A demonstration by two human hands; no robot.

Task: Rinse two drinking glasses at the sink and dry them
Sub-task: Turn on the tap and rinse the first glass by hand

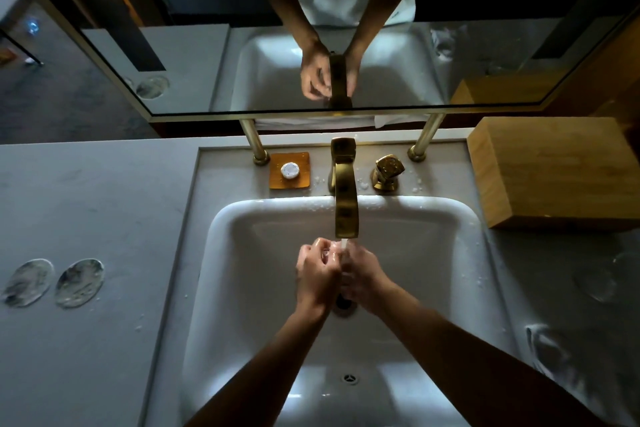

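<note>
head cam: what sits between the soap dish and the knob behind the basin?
In the head view, the gold faucet stands between the soap dish and the knob; its spout reaches over the basin toward both hands.

both bare forearms are extended toward twelve o'clock and brought together at the wrists. the left hand (317,272) is held with fingers curled, pressed against the right hand (363,274) at its three o'clock side. wet knuckles are seen; nothing gripped can be made out.

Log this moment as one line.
hands: left hand and right hand together under faucet | water: running | glasses: none held
</note>
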